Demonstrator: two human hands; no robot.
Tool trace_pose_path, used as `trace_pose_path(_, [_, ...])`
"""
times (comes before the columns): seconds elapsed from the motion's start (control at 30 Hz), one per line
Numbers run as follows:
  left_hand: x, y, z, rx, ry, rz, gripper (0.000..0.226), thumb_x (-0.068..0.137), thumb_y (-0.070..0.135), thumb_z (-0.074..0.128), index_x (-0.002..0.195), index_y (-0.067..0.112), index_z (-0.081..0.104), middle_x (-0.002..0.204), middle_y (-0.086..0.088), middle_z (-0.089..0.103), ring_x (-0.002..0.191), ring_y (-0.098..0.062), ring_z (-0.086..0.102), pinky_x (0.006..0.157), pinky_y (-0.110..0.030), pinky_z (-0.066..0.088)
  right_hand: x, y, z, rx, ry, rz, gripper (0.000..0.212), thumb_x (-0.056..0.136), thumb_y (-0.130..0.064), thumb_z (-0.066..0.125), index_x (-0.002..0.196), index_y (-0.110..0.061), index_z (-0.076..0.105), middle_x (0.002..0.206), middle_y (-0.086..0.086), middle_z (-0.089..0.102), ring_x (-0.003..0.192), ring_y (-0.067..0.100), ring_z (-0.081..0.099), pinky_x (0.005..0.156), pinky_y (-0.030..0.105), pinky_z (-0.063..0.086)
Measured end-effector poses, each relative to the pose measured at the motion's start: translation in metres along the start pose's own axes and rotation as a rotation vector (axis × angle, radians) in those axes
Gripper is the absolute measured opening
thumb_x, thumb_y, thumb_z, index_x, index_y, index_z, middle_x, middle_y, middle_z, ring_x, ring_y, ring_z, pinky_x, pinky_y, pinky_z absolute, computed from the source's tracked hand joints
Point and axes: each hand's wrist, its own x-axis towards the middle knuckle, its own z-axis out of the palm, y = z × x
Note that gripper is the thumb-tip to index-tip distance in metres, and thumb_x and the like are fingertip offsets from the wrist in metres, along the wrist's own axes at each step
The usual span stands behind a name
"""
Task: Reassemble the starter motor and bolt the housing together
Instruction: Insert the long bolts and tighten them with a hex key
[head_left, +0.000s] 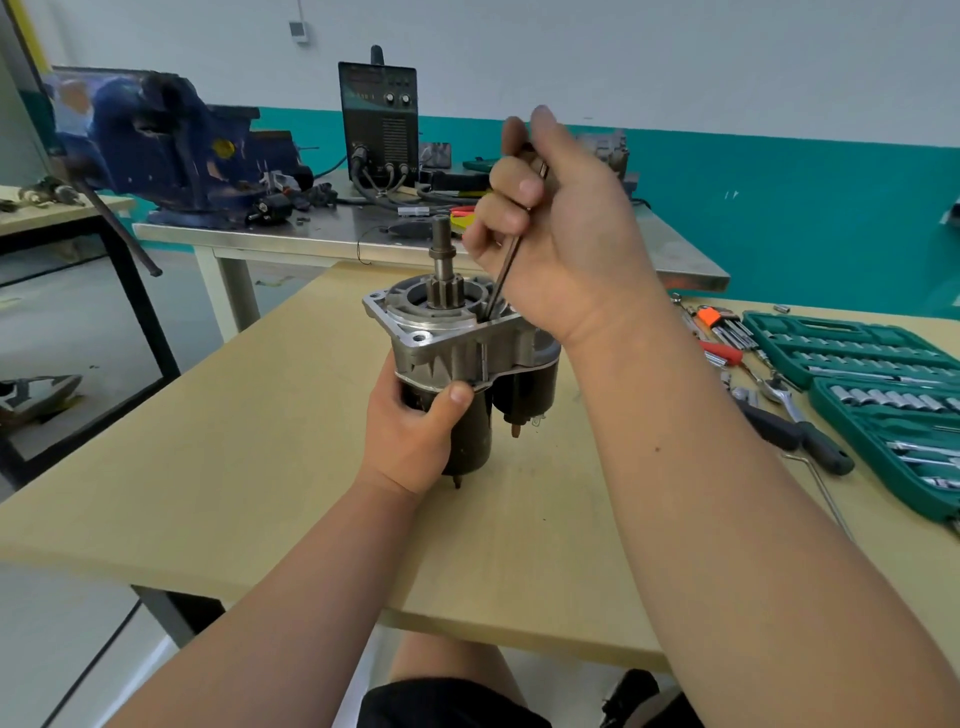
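The motor (457, 358) stands upright near the middle of the wooden desk (234, 441), gear shaft (442, 260) pointing up and silver housing (441, 332) on top of the black body. Whether its lower end touches the desk cannot be told.

The left hand (410, 431) wraps around the black body just under the housing, with the thumb across the front. The right hand (561, 228) is above the housing, fingers curled around a thin dark rod (501, 280). The rod slants down, and its lower tip sits at the housing's top edge, just right of the shaft.

On the desk to the right lie an open green socket set (857, 358), a bundle of hex keys (727, 325) and a black-handled ratchet (795, 415).

Behind, a steel desk (311, 234) carries a blue vise (176, 150) and a dark welder (378, 124) with cables.
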Motion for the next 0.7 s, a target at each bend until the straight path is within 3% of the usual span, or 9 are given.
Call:
trace_pose_path(0.1, [0.001,0.0,0.0,0.014,0.014,-0.013,0.065,0.061,0.053,0.054,0.112,0.014,0.055,0.1,0.014,0.061,0.089,0.014,0.058,0.074,-0.005,0.046,-0.005,0.008,-0.008,0.117,-0.074,-0.035,0.028,0.1,-0.028,0.035,0.087,-0.017,0.057,0.057,-0.005,0.048,0.052,0.01,0.039,0.062,0.029,0.033])
trace_pose_path(0.2, [0.001,0.0,0.0,0.015,0.009,-0.017,0.064,0.062,0.052,0.055,0.112,0.012,0.056,0.1,0.014,0.062,0.09,0.013,0.059,0.076,-0.007,0.046,-0.007,0.008,-0.01,0.109,-0.102,-0.107,0.018,0.093,-0.016,0.052,0.078,-0.013,0.061,0.066,-0.001,0.059,0.057,0.012,0.053,0.067,0.033,0.047])
trace_pose_path(0.27, [0.0,0.001,0.001,0.012,0.002,-0.004,0.064,0.064,0.052,0.056,0.113,0.011,0.056,0.101,0.013,0.063,0.091,0.012,0.059,0.077,-0.008,0.046,-0.006,0.012,-0.006,-0.216,0.007,-0.314,0.012,0.09,-0.011,0.058,0.078,-0.01,0.058,0.068,0.0,0.061,0.057,0.014,0.06,0.063,0.035,0.052])
trace_pose_path(0.33, [0.0,0.001,0.002,0.008,-0.004,-0.001,0.061,0.064,0.051,0.058,0.112,0.013,0.057,0.101,0.013,0.064,0.091,0.01,0.06,0.077,-0.009,0.046,-0.007,0.018,0.003,-0.665,0.195,-0.645,0.012,0.089,-0.01,0.061,0.08,-0.013,0.054,0.069,-0.005,0.06,0.055,0.013,0.066,0.055,0.027,0.053])
trace_pose_path(0.43, [-0.001,0.002,0.002,0.008,-0.002,-0.006,0.049,0.063,0.051,0.059,0.105,0.026,0.057,0.099,0.016,0.064,0.089,0.011,0.061,0.074,-0.007,0.046,-0.008,0.026,0.006,-0.917,0.261,-0.916,0.01,0.09,-0.006,0.058,0.085,-0.013,0.053,0.076,-0.01,0.057,0.053,0.009,0.063,0.05,0.021,0.05])
trace_pose_path(0.47, [-0.001,0.003,0.002,0.009,0.002,-0.006,0.047,0.062,0.051,0.059,0.103,0.029,0.057,0.098,0.017,0.064,0.088,0.011,0.061,0.073,-0.007,0.045,-0.007,0.026,0.005,-0.938,0.234,-0.906,0.004,0.091,-0.006,0.056,0.09,-0.01,0.057,0.078,-0.009,0.058,0.056,0.008,0.061,0.052,0.021,0.049])
trace_pose_path(0.53, [-0.002,0.003,0.002,-0.003,0.006,-0.014,0.045,0.061,0.049,0.059,0.102,0.031,0.056,0.097,0.019,0.064,0.088,0.012,0.061,0.073,-0.007,0.045,-0.007,0.027,0.003,-0.84,0.164,-0.729,0.022,0.096,-0.013,0.046,0.111,-0.004,0.06,0.082,-0.005,0.059,0.057,0.005,0.05,0.052,0.019,0.04])
trace_pose_path(0.6, [-0.001,0.003,0.002,-0.005,0.007,-0.012,0.046,0.061,0.049,0.06,0.102,0.03,0.056,0.097,0.018,0.064,0.088,0.011,0.061,0.073,-0.007,0.046,-0.007,0.026,0.003,-0.596,0.019,-0.533,0.043,0.097,-0.027,0.032,0.123,-0.001,0.054,0.08,-0.001,0.053,0.055,0.006,0.037,0.05,0.023,0.028])
trace_pose_path(0.7, [0.0,0.003,0.001,-0.016,-0.004,-0.011,0.049,0.061,0.051,0.06,0.105,0.029,0.057,0.101,0.017,0.064,0.092,0.01,0.061,0.077,-0.01,0.048,-0.005,0.016,0.0,-0.33,-0.119,-0.336,0.044,0.094,-0.033,0.027,0.111,-0.004,0.056,0.075,0.001,0.045,0.056,0.01,0.033,0.053,0.027,0.025])
